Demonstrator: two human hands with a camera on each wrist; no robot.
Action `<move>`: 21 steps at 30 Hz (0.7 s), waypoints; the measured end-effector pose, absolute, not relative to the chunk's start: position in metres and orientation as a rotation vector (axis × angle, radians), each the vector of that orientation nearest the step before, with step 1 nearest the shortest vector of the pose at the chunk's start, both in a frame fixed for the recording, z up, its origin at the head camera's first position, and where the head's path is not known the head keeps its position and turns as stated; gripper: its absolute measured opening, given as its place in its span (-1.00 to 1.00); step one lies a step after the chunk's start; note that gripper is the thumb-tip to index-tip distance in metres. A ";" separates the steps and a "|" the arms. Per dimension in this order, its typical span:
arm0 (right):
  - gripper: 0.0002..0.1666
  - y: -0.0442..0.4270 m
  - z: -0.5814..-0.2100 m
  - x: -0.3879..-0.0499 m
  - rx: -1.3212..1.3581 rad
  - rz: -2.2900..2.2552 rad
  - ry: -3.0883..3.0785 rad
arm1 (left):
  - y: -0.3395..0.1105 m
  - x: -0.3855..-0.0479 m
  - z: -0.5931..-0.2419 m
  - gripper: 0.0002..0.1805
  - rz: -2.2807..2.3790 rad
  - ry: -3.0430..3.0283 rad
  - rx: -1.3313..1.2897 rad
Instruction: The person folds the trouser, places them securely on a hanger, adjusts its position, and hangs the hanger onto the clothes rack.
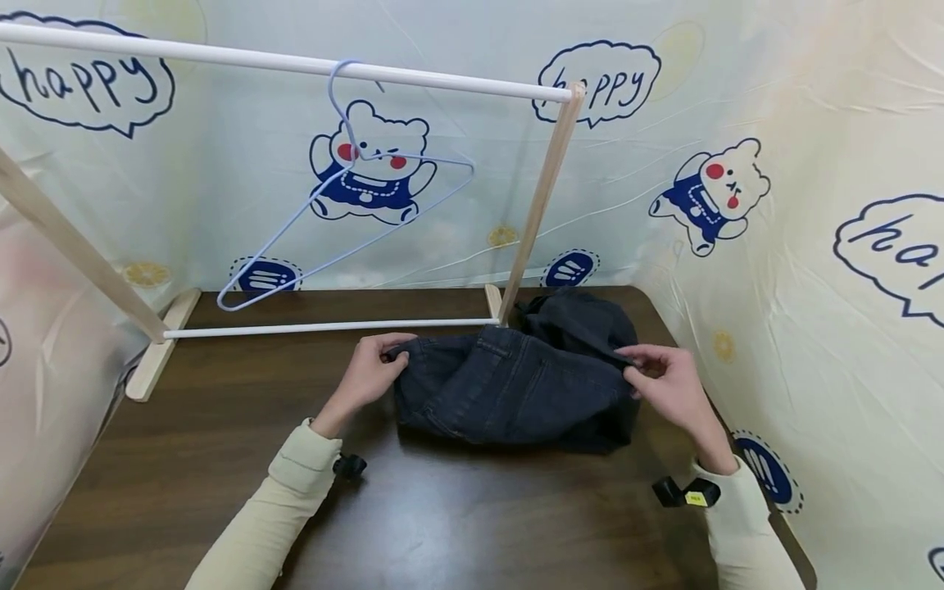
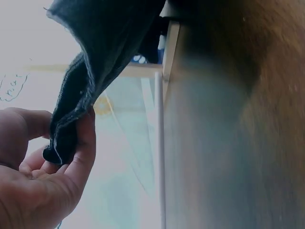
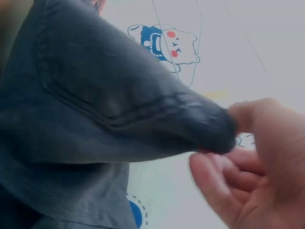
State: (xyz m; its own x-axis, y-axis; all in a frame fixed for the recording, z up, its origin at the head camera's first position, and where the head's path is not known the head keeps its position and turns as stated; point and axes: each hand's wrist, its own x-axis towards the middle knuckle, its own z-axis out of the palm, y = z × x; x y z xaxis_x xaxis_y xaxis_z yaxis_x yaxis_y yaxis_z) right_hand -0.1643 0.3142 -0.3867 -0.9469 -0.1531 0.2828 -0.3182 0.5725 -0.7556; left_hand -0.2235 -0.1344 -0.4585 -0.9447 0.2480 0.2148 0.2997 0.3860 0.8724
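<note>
Pinching the left end of one dark denim garment point(image 1: 516, 393), the left hand point(image 1: 372, 369) has its thumb and fingers point(image 2: 86, 143) clamped on the cloth; at the right end we see the right hand point(image 1: 671, 385) likewise, thumb and fingers gripping a folded corner from either side. The garment spans the gap between the two hands, right of centre on the brown surface point(image 1: 442, 508), its far part bunched near the right one of two wooden posts point(image 1: 543, 197). We can make out stitched pocket seams on it. We count two white rods point(image 1: 258, 61) between the posts, one high and one low, and a single pale blue hanger point(image 1: 304, 211) hooked over the upper rod, left of the garment. Near the cuffs of two cream sleeves point(image 1: 276, 508) sit black devices point(image 1: 350, 466), and on the patterned sheet point(image 1: 804, 172) beyond we count two bears point(image 1: 701, 201).
</note>
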 end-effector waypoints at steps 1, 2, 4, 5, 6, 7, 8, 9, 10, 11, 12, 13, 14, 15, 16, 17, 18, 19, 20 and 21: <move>-0.74 0.314 -0.388 -0.163 0.405 1.285 -2.662 | -0.136 -0.224 -0.459 -0.66 -1.624 -2.575 -0.509; -0.76 0.313 -0.390 -0.161 0.420 1.255 -2.721 | -0.137 -0.224 -0.461 -0.66 -1.608 -2.581 -0.512; -0.80 0.312 -0.393 -0.160 0.479 1.164 -2.880 | -0.138 -0.224 -0.463 -0.67 -1.585 -2.595 -0.524; -0.80 0.312 -0.394 -0.161 0.519 1.102 -2.968 | -0.138 -0.224 -0.464 -0.67 -1.575 -2.601 -0.529; -0.80 0.310 -0.397 -0.162 0.575 1.051 -3.046 | -0.138 -0.224 -0.465 -0.67 -1.566 -2.609 -0.533; -0.80 0.308 -0.400 -0.163 0.637 1.003 -3.114 | -0.137 -0.223 -0.467 -0.68 -1.557 -2.613 -0.535; -0.85 0.306 -0.404 -0.164 0.706 0.938 -3.171 | -0.136 -0.222 -0.468 -0.68 -1.552 -2.620 -0.533; -0.88 0.302 -0.408 -0.165 0.768 0.876 -3.217 | -0.136 -0.222 -0.468 -0.68 -1.552 -2.625 -0.531; -0.90 0.298 -0.413 -0.166 0.815 0.825 -3.248 | -0.136 -0.221 -0.468 -0.68 -1.547 -2.630 -0.533; -0.86 0.293 -0.418 -0.166 0.849 0.788 -3.270 | -0.135 -0.221 -0.468 -0.68 -1.548 -2.632 -0.535; -0.80 0.289 -0.422 -0.167 0.887 0.757 -3.280 | -0.135 -0.220 -0.468 -0.68 -1.542 -2.632 -0.539; -0.74 0.285 -0.426 -0.167 0.910 0.713 -3.290 | -0.135 -0.220 -0.468 -0.69 -1.538 -2.633 -0.541; -0.68 0.281 -0.429 -0.167 0.918 0.669 -3.304 | -0.136 -0.220 -0.468 -0.69 -1.537 -2.637 -0.545; -0.66 0.278 -0.430 -0.167 0.915 0.643 -3.323 | -0.136 -0.220 -0.468 -0.69 -1.535 -2.637 -0.551; -0.63 0.275 -0.430 -0.168 0.918 0.604 -3.339 | -0.137 -0.219 -0.469 -0.69 -1.532 -2.640 -0.555; -0.61 0.272 -0.429 -0.170 0.920 0.569 -3.352 | -0.137 -0.219 -0.470 -0.69 -1.532 -2.644 -0.550; -0.60 0.270 -0.428 -0.172 0.921 0.528 -3.363 | -0.137 -0.219 -0.470 -0.69 -1.532 -2.648 -0.543; -0.59 0.268 -0.425 -0.174 0.915 0.487 -3.377 | -0.137 -0.218 -0.472 -0.69 -1.534 -2.651 -0.539; -0.58 0.266 -0.422 -0.177 0.911 0.451 -3.389 | -0.137 -0.218 -0.473 -0.68 -1.534 -2.654 -0.541; -0.58 0.264 -0.418 -0.181 0.913 0.417 -3.399 | -0.137 -0.218 -0.474 -0.68 -1.534 -2.656 -0.542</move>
State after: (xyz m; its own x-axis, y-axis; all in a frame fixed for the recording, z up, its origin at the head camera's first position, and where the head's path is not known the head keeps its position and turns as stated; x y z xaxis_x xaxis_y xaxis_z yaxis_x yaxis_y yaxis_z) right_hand -0.1808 0.2637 -0.4175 -0.7928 -0.5203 -0.3175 -0.4281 0.8461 -0.3174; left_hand -0.2176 -0.1372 -0.4740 -0.9392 0.2833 0.1941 0.3097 0.4544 0.8353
